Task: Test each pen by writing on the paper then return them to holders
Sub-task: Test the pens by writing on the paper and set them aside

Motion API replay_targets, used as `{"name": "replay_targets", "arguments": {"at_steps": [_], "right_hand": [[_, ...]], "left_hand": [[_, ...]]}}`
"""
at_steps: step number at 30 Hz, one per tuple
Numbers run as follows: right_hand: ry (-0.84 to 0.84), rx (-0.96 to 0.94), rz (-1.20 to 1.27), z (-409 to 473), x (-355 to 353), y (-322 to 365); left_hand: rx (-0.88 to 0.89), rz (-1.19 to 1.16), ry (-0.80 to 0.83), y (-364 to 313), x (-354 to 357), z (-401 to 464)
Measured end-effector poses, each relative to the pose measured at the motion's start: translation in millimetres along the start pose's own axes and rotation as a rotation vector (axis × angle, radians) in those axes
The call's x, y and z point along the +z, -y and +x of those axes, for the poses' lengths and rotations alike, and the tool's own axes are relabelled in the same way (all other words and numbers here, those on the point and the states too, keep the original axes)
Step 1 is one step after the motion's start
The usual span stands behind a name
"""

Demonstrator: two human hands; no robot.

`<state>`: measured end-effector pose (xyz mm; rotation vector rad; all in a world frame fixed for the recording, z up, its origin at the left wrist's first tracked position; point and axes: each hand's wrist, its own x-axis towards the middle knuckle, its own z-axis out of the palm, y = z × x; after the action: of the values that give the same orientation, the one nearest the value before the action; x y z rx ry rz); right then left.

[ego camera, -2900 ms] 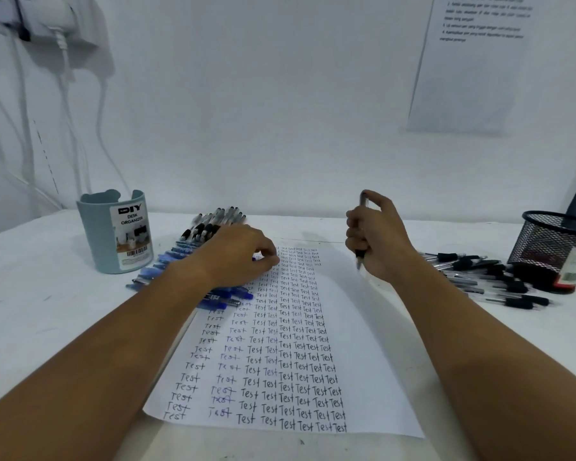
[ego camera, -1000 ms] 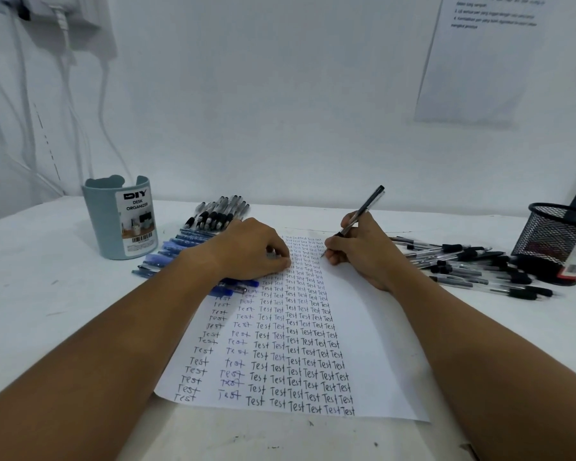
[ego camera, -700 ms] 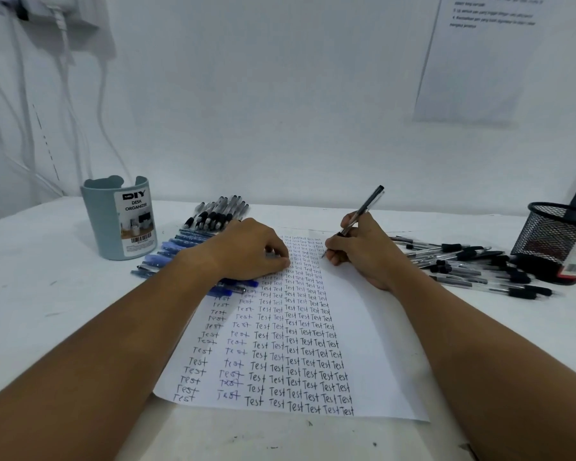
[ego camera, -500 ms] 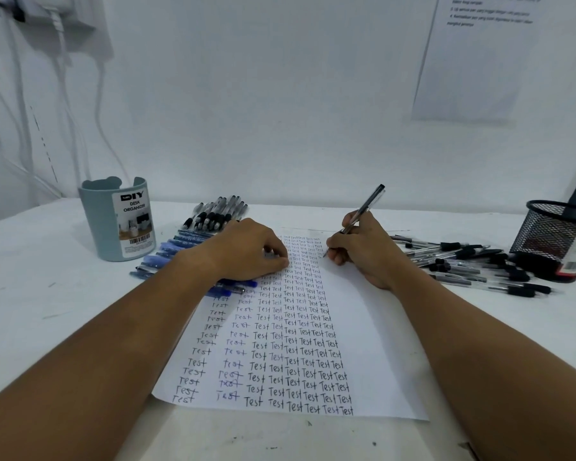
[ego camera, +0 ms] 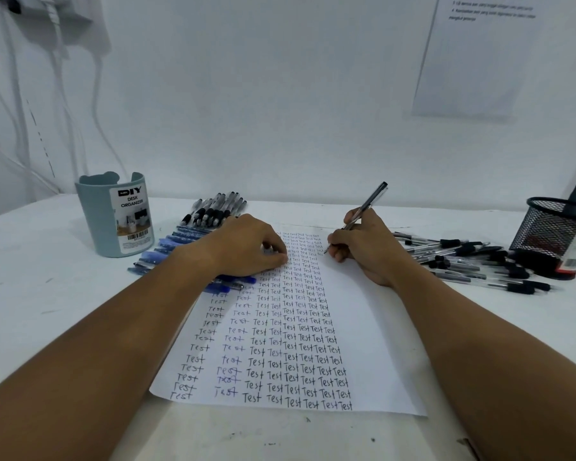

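Writing with the pen (ego camera: pixel 366 205), your right hand (ego camera: pixel 363 247) pinches the barrel low near the tip, cap end tilted up and away from you; the tip meets the paper (ego camera: pixel 373 327) just right of the last "Test" column, near the sheet's far edge. Your left hand (ego camera: pixel 250 247) lies knuckles-up on the sheet's far left part, fingers curled under; whether it holds anything cannot be told. Blue pens (ego camera: pixel 167 251) lie under and beyond that wrist, black pens (ego camera: pixel 213 211) past them, and the blue holder (ego camera: pixel 113 214) stands further left. Right of the writing grip, well apart, sits a loose pile (ego camera: pixel 466 261) of black pens against the mesh holder (ego camera: pixel 556 234). Risks, judged from this layout: if the left hand lifts, the sheet may skate under the stroke and smear. The left forearm lies across the blue row; a shift could roll those pens. The tip is close to the neighbouring column, so a drifting stroke may overlap earlier marks and hide a weak line. Carrying the pen right, your wrist could sweep the loose pile.
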<state>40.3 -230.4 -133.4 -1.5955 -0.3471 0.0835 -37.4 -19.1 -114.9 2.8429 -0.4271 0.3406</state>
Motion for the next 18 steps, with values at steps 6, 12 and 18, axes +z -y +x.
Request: {"name": "replay_targets", "arguments": {"at_steps": [6,12,18], "right_hand": [[0.008,-0.010,-0.096,-2,2,2],[0.009,0.012,-0.076,-3,3,4],[-0.059,0.043,0.102,-5,1,10]], "left_hand": [[0.000,0.002,0.002,-1,-1,0],[0.003,-0.002,-0.005,-1,-1,0],[0.000,0.001,-0.002,-2,-2,-1]]}}
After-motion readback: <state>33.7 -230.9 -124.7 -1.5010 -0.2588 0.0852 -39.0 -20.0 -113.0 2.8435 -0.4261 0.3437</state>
